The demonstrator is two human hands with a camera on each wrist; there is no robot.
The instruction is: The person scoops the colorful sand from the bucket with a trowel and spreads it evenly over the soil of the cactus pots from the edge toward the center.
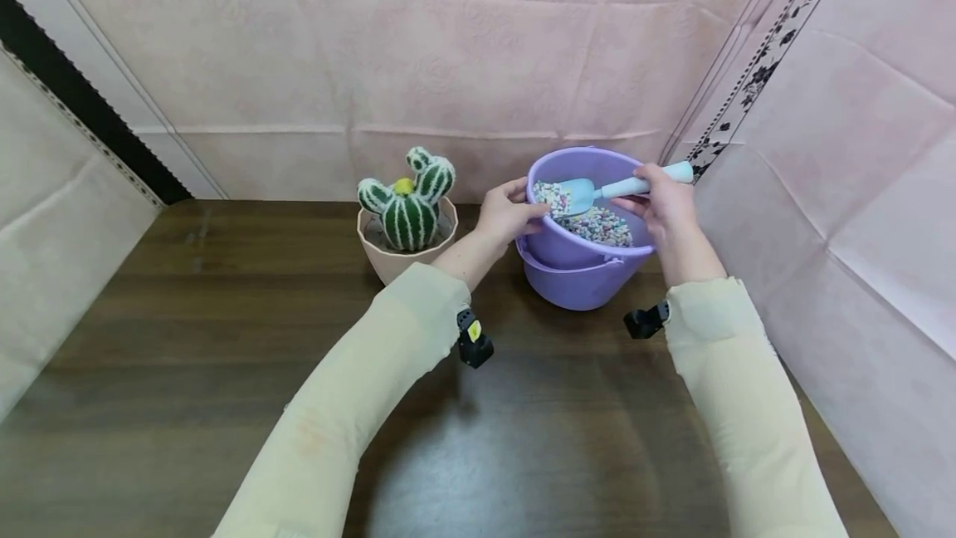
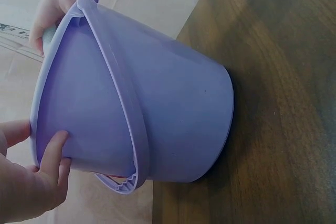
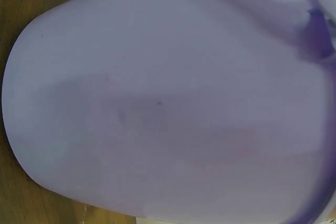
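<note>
Gripping the pale-blue scoop (image 1: 597, 189) by its handle, right hand (image 1: 667, 210) sits over the purple bucket (image 1: 578, 268); blade down in the coloured pebbles (image 1: 597, 227). Left hand (image 1: 509, 212) holds bucket rim w/ fingers curled. Cactus pot (image 1: 407, 243) just left of bucket on the wooden table (image 1: 224, 339). Scoop's long axis runs left-right, blade pointing left.

The smooth outer wall of a purple bucket (image 3: 168, 108) fills nearly the whole view, seen very close and slightly blurred. A darker purple handle joint shows at the upper right, and brown wooden worktop (image 3: 31, 3) shows along the left edge.
</note>
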